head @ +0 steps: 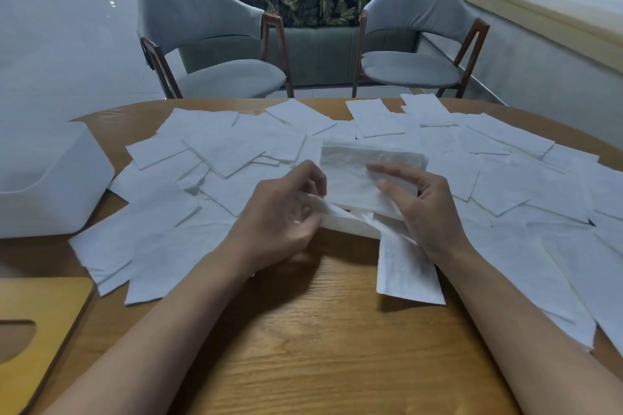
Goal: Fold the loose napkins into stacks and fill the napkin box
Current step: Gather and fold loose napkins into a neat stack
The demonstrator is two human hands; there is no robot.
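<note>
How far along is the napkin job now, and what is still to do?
Early stage. Done: no finished stack shows; the wooden lid lies off the white box. In hand: the left hand and right hand hold one napkin mid-fold. Left: many loose napkins cover the table, and the box's inside cannot be seen.

Napkins (354, 141) cover the table (320, 347); box (43, 178) at left.

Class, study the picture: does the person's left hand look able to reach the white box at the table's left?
Probably yes, though not freely: the left hand pinches a napkin, so it must let go or carry it. Only flat loose napkins lie between it and the white box.
</note>
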